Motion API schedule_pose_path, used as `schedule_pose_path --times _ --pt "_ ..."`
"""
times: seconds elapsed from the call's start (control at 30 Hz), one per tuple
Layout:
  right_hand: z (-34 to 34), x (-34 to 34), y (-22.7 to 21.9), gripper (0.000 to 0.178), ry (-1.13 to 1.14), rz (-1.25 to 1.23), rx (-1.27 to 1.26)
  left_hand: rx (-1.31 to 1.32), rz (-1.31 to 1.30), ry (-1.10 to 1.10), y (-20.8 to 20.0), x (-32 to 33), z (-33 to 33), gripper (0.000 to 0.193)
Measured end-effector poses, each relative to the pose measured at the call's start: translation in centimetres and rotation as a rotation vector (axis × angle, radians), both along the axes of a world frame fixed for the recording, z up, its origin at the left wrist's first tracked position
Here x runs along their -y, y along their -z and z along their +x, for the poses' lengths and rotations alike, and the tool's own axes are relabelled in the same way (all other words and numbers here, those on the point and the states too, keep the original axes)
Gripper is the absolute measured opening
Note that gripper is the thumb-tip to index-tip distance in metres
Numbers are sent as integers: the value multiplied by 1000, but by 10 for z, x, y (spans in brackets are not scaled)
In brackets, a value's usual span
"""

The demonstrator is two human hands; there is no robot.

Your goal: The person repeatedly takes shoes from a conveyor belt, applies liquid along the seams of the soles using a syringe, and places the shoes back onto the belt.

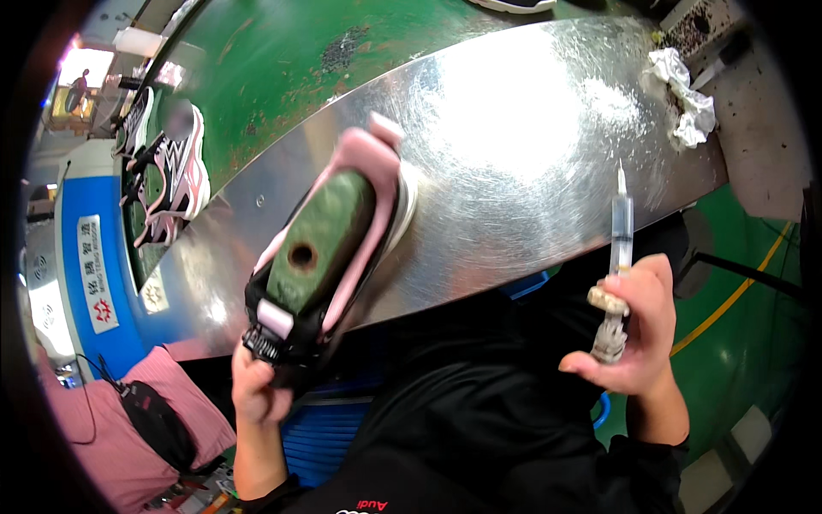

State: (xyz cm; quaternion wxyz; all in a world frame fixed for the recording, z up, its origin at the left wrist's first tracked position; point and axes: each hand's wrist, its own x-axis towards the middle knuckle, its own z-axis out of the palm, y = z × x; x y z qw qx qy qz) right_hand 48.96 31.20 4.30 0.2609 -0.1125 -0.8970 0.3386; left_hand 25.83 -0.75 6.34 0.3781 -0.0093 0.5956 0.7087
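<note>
My left hand (257, 385) grips a sneaker (360, 270) by its black laced toe end, over the left part of the metal table. The sneaker has a pink collar and a pale sole, and its heel points away from me. A green shoe last (330, 227) with a round hole fills the opening. In my right hand (648, 321) is an upright syringe (622, 227) with its needle pointing away from me. The barrel holds clear liquid. Fingers wrap its lower end, where whitish lumpy material covers the flange and plunger; the thumb sits beside the plunger's end.
Beneath the sneaker spreads a shiny, scratched metal tabletop (479, 223). Crumpled white paper (687, 103) lies at its far right corner. More sneakers (178, 167) stand at the left beside a blue-and-white machine (81, 193). Pink cloth (86, 428) with a black pouch (157, 424) is at lower left.
</note>
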Motion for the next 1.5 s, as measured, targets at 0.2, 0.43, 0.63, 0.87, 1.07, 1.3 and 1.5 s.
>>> schedule_pose_path --times 0.2,0.43,0.63,0.87,1.07,1.3,1.5 --pt "7 -7 21 79 154 -408 62 -112 80 -172 32 35 -116 34" --pt "-2 9 19 79 -66 -373 -63 137 234 -62 33 -21 -136 43" --pt "-62 24 33 88 -277 -801 -412 194 255 -38 32 -36 -131 48" --pt "-120 32 43 90 -415 -781 -458 240 259 -1 37 -34 -132 53" --pt "-132 37 43 85 -449 -755 -439 171 229 -71 30 -46 -118 59" --pt "-138 42 38 77 -353 -553 -506 185 261 -116 28 -63 -105 60" --pt "-122 53 34 71 -278 -552 -431 161 262 -159 22 -67 -102 61"
